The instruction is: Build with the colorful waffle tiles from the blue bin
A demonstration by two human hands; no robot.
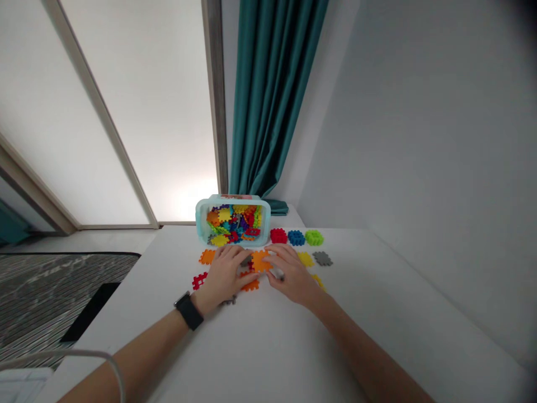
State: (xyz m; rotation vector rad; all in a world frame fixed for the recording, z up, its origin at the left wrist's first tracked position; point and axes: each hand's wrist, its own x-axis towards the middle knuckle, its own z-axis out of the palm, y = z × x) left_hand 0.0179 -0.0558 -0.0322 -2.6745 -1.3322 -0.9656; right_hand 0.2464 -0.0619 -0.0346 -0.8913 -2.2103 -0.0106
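Observation:
My left hand, with a black watch on its wrist, curves over several flat toothed plastic pieces. Its thumb reaches toward a lower orange piece, and grey and red bits show between thumb and fingers; what it grips is partly hidden. My right hand has its thumb and fingers at the edge of an orange toothed building piece between both hands. Left of my left hand lie another orange piece and a red one. A yellow piece is beside my right fingers.
A pale blue tub full of mixed coloured pieces stands behind my hands. To its right are red, blue and green stacks. A grey piece lies right. The white table meets a wall on the right.

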